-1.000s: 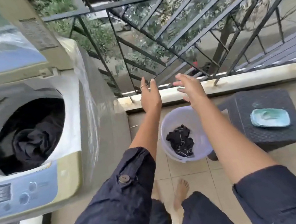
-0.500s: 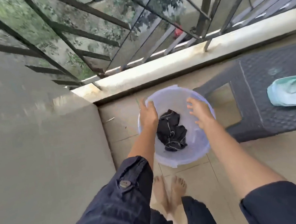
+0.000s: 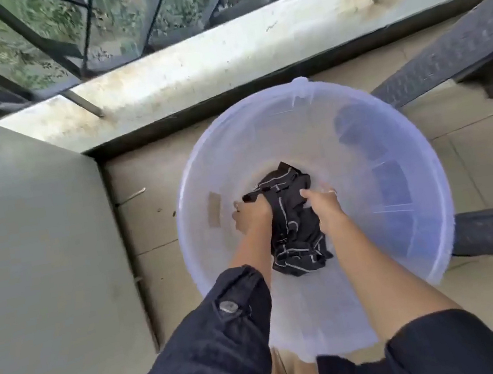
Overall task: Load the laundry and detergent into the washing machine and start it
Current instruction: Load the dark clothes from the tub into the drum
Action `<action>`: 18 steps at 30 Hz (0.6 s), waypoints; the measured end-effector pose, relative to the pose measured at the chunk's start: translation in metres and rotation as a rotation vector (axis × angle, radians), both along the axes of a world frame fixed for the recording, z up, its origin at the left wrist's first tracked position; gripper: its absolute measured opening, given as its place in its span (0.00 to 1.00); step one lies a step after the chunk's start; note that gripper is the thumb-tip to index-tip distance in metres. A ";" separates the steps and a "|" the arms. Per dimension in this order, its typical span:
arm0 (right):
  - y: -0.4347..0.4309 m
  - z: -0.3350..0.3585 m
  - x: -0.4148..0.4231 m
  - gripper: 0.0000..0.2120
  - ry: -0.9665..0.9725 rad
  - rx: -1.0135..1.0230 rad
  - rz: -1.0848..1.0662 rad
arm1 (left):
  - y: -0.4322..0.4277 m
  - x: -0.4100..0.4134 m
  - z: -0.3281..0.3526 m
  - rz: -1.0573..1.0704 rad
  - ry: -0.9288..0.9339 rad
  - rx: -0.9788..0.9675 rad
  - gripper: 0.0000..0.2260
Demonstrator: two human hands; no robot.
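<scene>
Left hand [image 3: 251,215] and right hand [image 3: 321,203] – fingers curled into crumpled black white-trimmed garment [image 3: 293,231] – gather it from translucent round plastic tub [image 3: 421,167] for loading.

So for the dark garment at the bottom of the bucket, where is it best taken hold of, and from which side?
From straight above, through the bucket's open top. The black garment lies bunched in a loose heap, so its raised folds at either side are likely the best grip; the left hand and right hand already clutch those sides.
</scene>
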State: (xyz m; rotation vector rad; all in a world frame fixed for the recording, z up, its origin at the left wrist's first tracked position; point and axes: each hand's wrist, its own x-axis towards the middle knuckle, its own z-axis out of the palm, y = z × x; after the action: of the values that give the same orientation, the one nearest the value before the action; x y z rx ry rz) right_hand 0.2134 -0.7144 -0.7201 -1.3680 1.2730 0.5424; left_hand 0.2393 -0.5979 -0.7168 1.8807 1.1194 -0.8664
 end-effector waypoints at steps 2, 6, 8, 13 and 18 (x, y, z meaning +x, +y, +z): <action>-0.003 -0.031 -0.004 0.47 0.043 0.052 -0.104 | 0.001 -0.001 -0.026 0.066 0.085 0.025 0.36; -0.003 -0.064 -0.007 0.63 0.139 0.120 -0.119 | -0.004 0.000 -0.052 0.119 0.174 -0.004 0.43; 0.004 -0.064 -0.006 0.69 0.141 0.156 -0.081 | -0.002 -0.001 -0.056 0.106 0.178 -0.002 0.36; 0.018 -0.039 -0.013 0.42 0.129 0.164 -0.035 | -0.004 -0.006 -0.026 0.240 -0.030 -0.266 0.14; 0.020 0.047 -0.018 0.44 0.001 0.148 -0.228 | -0.006 -0.006 0.062 0.350 -0.179 -0.345 0.17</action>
State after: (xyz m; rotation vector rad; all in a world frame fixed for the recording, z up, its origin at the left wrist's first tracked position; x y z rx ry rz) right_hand 0.1952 -0.6949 -0.6730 -1.0844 1.3415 0.4688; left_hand 0.2337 -0.6037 -0.6552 1.3981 1.0689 -0.6313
